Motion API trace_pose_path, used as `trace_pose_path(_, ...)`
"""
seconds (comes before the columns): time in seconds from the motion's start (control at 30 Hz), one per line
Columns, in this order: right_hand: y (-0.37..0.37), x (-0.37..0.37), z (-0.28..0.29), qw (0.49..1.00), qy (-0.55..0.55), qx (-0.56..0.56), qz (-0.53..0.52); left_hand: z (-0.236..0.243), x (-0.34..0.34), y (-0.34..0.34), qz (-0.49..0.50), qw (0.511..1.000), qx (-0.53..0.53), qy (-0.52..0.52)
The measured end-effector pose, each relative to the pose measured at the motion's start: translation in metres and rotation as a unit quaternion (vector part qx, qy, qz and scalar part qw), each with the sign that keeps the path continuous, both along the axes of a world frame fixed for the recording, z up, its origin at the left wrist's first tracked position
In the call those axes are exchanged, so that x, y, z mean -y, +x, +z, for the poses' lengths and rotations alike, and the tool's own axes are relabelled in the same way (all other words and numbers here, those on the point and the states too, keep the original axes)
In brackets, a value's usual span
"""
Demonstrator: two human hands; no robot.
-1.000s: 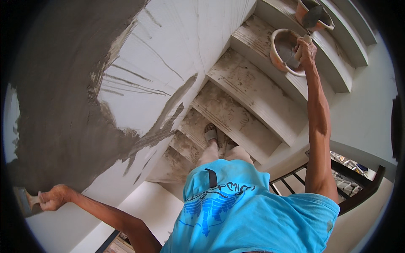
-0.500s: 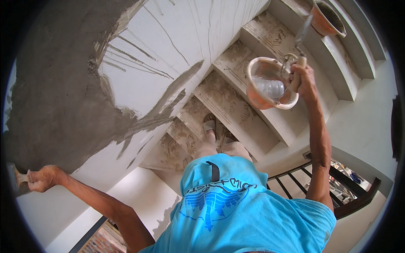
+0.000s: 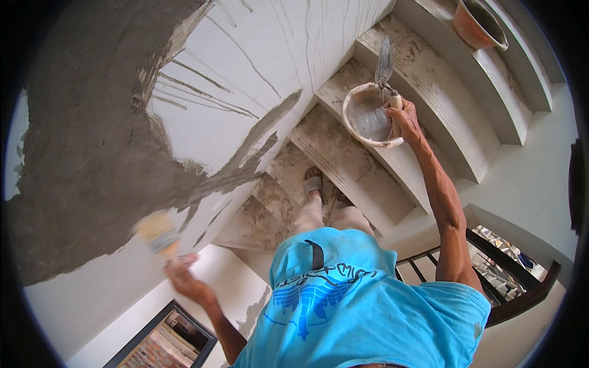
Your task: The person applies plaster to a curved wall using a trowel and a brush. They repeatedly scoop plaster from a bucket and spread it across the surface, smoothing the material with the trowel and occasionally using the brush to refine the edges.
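- The left hand (image 3: 184, 279) is closed around the handle of a wide brush (image 3: 156, 232), which is blurred; its bristle end lies against the curved wall (image 3: 257, 80) at the lower edge of the grey plaster patch (image 3: 80, 153).
- The grey plaster covers the left part of the wall, with thin streaks running out over the white surface to the right.
- The right hand (image 3: 402, 119) is raised over the stairs (image 3: 374, 165), gripping the rim of a round white bowl (image 3: 370, 115) together with the handle of a trowel (image 3: 384, 61), whose blade stands up above the bowl.
- The bowl looks pale and wet inside; what it holds cannot be told.
- An orange bucket (image 3: 478, 24) sits on a higher step, well apart from the right hand.
- The person wears a blue shirt (image 3: 362, 306); one sandalled foot (image 3: 313, 182) rests on a mortar-stained step below.
- A dark railing (image 3: 509, 288) runs at the lower right.
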State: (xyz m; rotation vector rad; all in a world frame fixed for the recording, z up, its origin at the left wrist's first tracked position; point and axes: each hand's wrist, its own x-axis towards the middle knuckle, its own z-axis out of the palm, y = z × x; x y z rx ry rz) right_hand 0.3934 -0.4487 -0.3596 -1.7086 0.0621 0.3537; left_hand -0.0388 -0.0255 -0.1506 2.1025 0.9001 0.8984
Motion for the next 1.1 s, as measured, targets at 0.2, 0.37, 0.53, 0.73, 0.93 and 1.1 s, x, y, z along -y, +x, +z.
trace_pose_path(0.2,0.017,0.019,-0.044,0.999,0.029,0.021,-0.034,-0.065,0.045,0.027,-0.102,0.957,-0.196,-0.186)
trace_pose_path(0.37,0.017,0.024,-0.047,0.997,0.039,0.038,-0.052,-0.08,0.055,0.071,-0.195,0.905,-0.291,-0.242)
trace_pose_path(0.53,0.021,0.064,-0.084,0.979,-0.131,0.08,-0.134,-0.098,0.067,0.145,-0.303,0.861,-0.361,-0.191)
trace_pose_path(0.73,-0.036,0.09,-0.064,0.908,-0.272,0.159,-0.276,-0.16,0.102,0.259,-0.439,0.848,-0.285,-0.088)
trace_pose_path(0.93,-0.17,0.085,-0.028,0.959,-0.137,-0.025,-0.249,-0.229,0.173,0.359,-0.523,0.809,-0.256,0.08)
trace_pose_path(1.1,-0.278,0.066,-0.028,0.947,-0.058,-0.115,-0.296,-0.28,0.231,0.411,-0.584,0.745,-0.28,0.163)
